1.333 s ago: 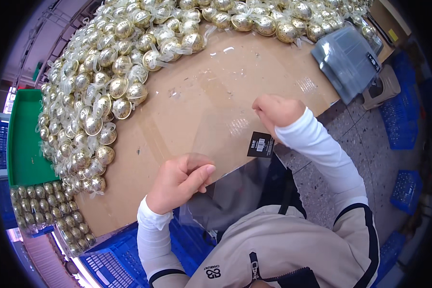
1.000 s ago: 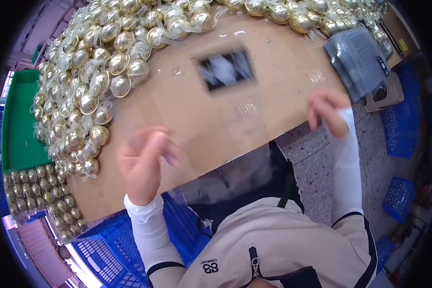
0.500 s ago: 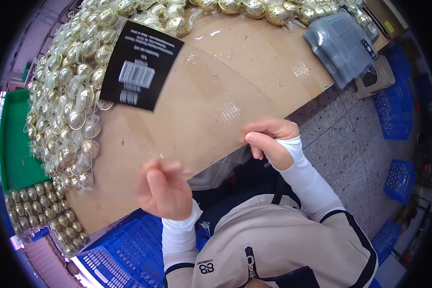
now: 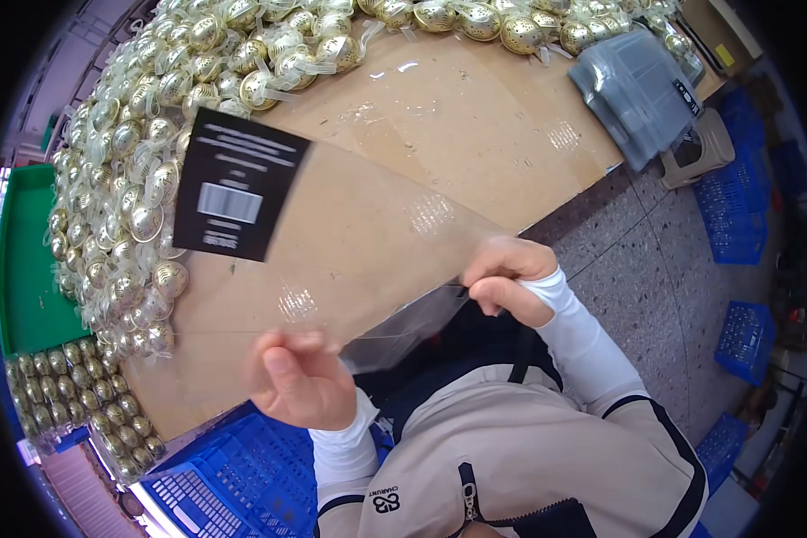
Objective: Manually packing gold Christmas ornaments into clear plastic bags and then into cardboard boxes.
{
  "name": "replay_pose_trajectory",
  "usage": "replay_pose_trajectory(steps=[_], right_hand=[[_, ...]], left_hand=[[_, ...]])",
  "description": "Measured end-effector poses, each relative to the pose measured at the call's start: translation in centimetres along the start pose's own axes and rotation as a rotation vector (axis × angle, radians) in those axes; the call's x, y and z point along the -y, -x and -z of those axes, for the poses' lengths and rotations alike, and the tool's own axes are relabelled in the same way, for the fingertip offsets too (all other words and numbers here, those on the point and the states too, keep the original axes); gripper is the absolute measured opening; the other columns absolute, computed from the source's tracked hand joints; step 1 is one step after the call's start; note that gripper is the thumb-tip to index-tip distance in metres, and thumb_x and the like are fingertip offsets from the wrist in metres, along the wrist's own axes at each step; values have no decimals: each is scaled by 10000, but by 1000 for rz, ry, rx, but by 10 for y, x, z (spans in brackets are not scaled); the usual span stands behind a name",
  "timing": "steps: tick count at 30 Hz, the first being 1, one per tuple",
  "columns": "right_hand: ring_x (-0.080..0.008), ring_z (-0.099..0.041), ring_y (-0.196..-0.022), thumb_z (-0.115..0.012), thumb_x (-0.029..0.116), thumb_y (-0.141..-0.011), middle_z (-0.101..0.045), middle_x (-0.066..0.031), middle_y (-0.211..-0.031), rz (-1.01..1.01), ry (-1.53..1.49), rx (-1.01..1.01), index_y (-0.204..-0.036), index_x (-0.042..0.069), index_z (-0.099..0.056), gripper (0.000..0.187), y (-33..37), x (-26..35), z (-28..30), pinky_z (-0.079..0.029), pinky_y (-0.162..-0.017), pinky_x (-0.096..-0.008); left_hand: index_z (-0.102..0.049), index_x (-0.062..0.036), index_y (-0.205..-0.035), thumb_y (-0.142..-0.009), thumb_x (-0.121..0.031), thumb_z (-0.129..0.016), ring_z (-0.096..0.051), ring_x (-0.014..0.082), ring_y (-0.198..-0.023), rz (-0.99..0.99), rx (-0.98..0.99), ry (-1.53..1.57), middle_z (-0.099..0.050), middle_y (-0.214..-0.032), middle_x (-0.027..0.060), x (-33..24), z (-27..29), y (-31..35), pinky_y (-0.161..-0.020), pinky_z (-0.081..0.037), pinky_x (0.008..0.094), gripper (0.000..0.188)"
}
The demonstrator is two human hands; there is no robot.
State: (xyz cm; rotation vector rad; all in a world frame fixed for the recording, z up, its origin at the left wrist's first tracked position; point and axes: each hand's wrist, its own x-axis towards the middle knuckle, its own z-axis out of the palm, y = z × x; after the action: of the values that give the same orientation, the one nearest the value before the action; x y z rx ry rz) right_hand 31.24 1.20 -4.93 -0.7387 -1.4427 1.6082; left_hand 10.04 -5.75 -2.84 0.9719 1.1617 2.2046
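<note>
A large clear plastic bag [image 4: 359, 255] with a black barcoded label [image 4: 240, 184] at its far-left end stretches over the brown tabletop. My right hand [image 4: 509, 280] pinches the bag's near-right edge between thumb and fingers. My left hand [image 4: 303, 378] is closed, thumb against fingertips, at the bag's near-left edge. A fold of clear plastic hangs over the table edge between the two hands. Past the label lie heaped gold egg-shaped ornaments [image 4: 145, 220] with pale translucent ribbons; the label overlaps some of them.
A stack of folded grey-clear plastic bags [image 4: 632, 94] lies at the table's right corner, above a beige stool [image 4: 704, 152]. On the left stand a green tray [image 4: 31, 269] and packed gold eggs [image 4: 81, 386]. Blue crates [image 4: 229, 475] sit below the table and along the right-hand floor.
The bag's label end has swung nearer to me and slightly left, uncovering ornaments behind it. My left hand has moved slightly nearer; my right hand has turned lower over the bag's edge.
</note>
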Motion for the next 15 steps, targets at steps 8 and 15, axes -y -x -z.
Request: replay_pose_trajectory(steps=[8, 15], right_hand=[[-195, -584, -610, -625, 194, -811, -615, -110, -701, 62, 1031, 397, -837, 13, -627, 182, 32, 3, 63, -459, -560, -290], [-281, -537, -903, -750, 314, -666, -563, -116, -1013, 634, 1137, -76, -1062, 0, -561, 539, -39, 60, 7, -420, -813, -392]], left_hand=[[-588, 35, -940, -878, -84, -527, -572, 154, -551, 222, 176, -113, -605, -688, 117, -52, 35, -45, -483, -456, 215, 148], [-616, 23, -808, -824, -49, -574, -563, 135, -566, 466, 892, -665, -614, -666, 85, -47, 8, -41, -514, -427, 253, 84]])
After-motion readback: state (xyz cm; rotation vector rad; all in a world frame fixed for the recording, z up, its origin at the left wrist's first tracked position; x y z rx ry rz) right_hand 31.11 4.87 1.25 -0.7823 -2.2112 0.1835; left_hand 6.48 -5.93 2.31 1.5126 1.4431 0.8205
